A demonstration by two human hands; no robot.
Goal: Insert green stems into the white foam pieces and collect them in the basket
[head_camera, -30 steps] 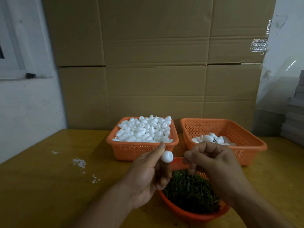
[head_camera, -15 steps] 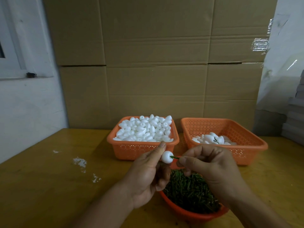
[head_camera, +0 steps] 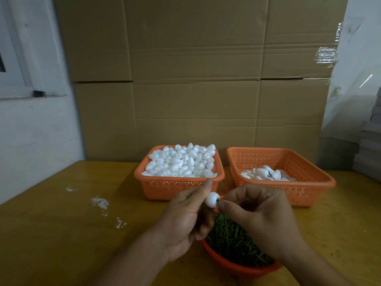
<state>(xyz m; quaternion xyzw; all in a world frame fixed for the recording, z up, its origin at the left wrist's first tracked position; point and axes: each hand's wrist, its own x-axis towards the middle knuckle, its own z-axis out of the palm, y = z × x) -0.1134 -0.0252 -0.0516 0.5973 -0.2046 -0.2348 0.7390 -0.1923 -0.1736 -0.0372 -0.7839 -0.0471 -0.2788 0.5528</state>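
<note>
Foam piece (head_camera: pixel 211 199) sits pinched in left hand (head_camera: pixel 185 219) above bowl (head_camera: pixel 243 267) of stems (head_camera: pixel 233 242). Right hand (head_camera: pixel 259 215) pinches a stem end (head_camera: pixel 217 201) at the piece's hole. Baskets behind on counter (head_camera: pixel 61 234): left one (head_camera: pixel 177 182) full, right one (head_camera: pixel 288 182) holding few.

Two orange perforated plastic baskets (head_camera: pixel 179 183) (head_camera: pixel 288 188) at the yellow-brown wooden surface's (head_camera: pixel 61 234) far edge hold white foam pieces (head_camera: pixel 181 162); dark green stems (head_camera: pixel 233 242) fill an orange bowl (head_camera: pixel 237 267).

Single head-worn view, forward and down, close over both hands, wooden table (head_camera: pixel 51 234) and cardboard wall (head_camera: pixel 195 79) beyond.
</note>
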